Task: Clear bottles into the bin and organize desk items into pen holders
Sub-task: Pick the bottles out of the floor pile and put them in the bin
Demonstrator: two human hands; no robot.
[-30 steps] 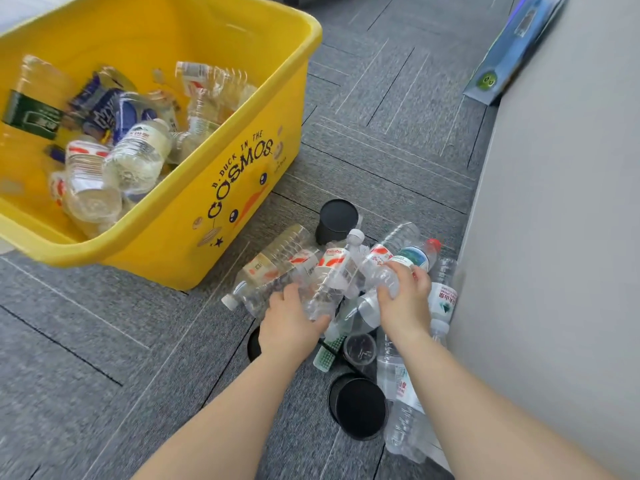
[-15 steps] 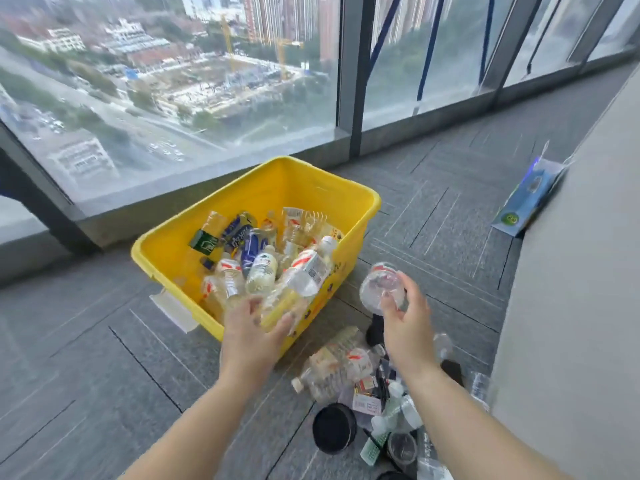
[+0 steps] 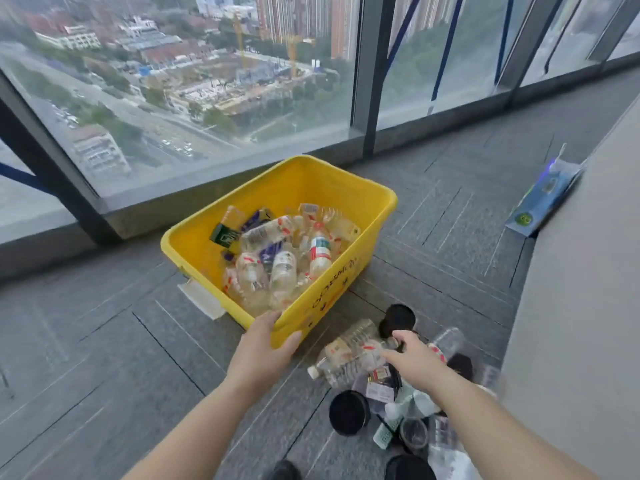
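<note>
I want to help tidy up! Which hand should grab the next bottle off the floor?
The right hand, probably. It is already reaching over the bottles on the floor, while the left hand rests on the yellow bin rim.

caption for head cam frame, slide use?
Left hand grips yellow bin rim; right hand reaches over floor bottle pile.
</note>
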